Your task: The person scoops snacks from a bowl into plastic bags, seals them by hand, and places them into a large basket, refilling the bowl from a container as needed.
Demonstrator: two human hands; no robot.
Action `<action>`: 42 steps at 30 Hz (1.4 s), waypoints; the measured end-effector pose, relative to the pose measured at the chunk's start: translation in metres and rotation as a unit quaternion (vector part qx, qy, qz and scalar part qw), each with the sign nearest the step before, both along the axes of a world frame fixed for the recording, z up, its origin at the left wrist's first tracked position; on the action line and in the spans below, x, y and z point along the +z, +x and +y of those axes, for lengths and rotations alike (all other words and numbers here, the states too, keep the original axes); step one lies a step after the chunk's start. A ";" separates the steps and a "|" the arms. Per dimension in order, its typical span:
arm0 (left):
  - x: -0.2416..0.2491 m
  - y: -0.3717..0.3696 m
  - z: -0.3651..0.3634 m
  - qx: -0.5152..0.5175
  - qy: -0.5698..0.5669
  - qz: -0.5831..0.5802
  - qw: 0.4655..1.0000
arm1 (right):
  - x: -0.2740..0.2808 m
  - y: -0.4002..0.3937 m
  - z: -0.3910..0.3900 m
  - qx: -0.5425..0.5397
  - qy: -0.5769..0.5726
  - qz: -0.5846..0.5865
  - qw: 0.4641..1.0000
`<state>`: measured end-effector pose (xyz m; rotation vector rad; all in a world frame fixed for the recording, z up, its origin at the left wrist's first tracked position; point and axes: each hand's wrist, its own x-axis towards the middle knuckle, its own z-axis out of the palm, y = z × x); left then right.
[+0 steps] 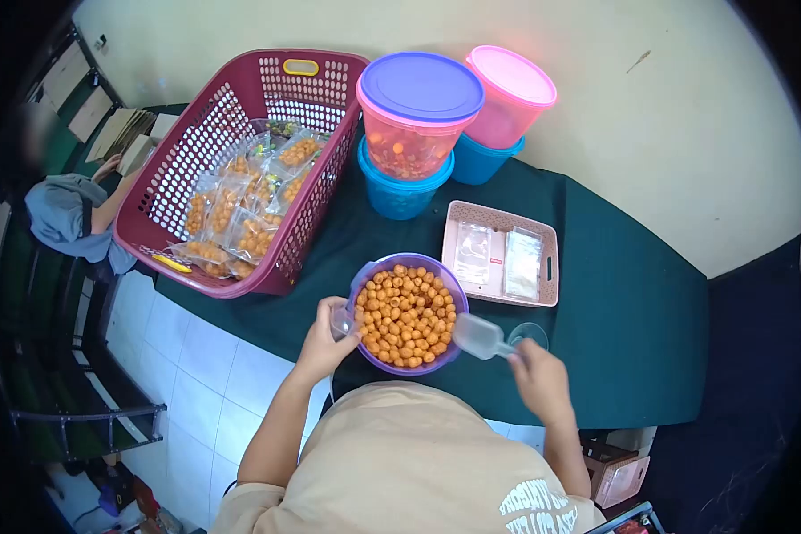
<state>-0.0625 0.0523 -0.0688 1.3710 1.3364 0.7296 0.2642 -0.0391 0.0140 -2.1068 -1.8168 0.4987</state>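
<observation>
A purple bowl (pixel 461 301) full of round orange snack balls (pixel 406 316) stands at the table's front edge. My left hand (pixel 325 343) is at its left rim, fingers closed around a small clear plastic cup (pixel 343 322). To the right of the bowl, my right hand (pixel 541 381) grips the handle of a clear plastic scoop (pixel 479 336). The scoop's blade is near the bowl's right rim and looks empty. A round clear dish or lid (pixel 529 335) lies just beyond my right hand, partly hidden by the scoop handle and fingers.
A maroon basket (pixel 316 191) holds several bagged snacks (pixel 254 200). Behind the bowl, a pink tray (pixel 500 297) carries clear plastic bags (pixel 522 262). Stacked tubs with a purple lid (pixel 420 86) and pink lid (pixel 511 75) stand by the wall. Another person (pixel 67 214) works at left.
</observation>
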 end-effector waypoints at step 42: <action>0.065 0.012 -0.038 -0.047 0.168 0.280 0.944 | 0.008 -0.035 0.038 0.005 -0.025 0.165 0.986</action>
